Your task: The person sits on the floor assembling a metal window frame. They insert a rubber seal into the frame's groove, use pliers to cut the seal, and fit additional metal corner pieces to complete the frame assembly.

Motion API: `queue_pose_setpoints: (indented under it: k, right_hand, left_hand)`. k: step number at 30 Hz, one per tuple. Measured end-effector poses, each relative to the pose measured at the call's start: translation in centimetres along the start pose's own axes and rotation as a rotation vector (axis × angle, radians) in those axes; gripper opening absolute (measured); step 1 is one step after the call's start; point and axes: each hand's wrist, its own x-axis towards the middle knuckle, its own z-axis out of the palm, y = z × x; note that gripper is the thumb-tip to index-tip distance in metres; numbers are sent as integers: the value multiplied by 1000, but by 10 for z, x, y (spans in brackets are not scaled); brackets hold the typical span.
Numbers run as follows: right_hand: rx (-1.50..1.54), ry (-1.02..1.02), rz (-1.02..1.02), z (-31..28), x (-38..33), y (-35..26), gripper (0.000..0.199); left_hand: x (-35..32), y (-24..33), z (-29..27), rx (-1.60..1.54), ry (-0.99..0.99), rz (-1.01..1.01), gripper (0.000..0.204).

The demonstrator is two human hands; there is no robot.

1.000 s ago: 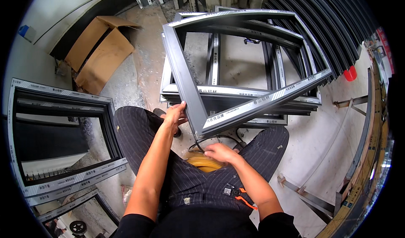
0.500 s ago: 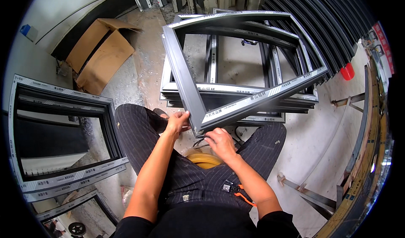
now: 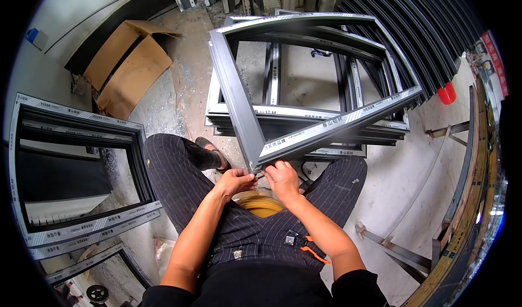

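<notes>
A grey metal window frame lies tilted on a stack of similar frames, one corner pointing toward me. At that near corner my right hand pinches a thin black strip. My left hand is closed just beside it, fingertips at the tip of the corner; what they pinch is too small to make out. On my lap lies a hand tool with orange handles, touched by neither hand. Between my thighs a yellow round object shows in part.
More frames stand at my left. Beyond them an open cardboard box lies on the floor. Long dark profiles are piled at the far right, near a red container. A metal rack runs along the right.
My left hand has left the frame's left bar and moved down and right to the corner tip. My right hand has shifted slightly up. The tilted frame stays in place.
</notes>
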Motion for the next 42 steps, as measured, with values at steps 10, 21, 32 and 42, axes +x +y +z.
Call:
queue_pose_setpoints:
  k: [10, 21, 32, 42]
  right_hand:
    - [-82, 7, -60, 1, 2, -3, 8]
    - [-102, -27, -63, 4, 1, -1, 8]
    - [-621, -129, 15, -97, 18, 72, 10]
    - [-798, 190, -6, -215, 99, 190, 14]
  left_hand:
    - [13, -11, 20, 121, 250, 91, 23]
    - [21, -27, 25, -112, 168, 152, 16]
    - [28, -27, 26, -84, 244, 63, 17]
    - [13, -39, 50, -213, 231, 191, 20]
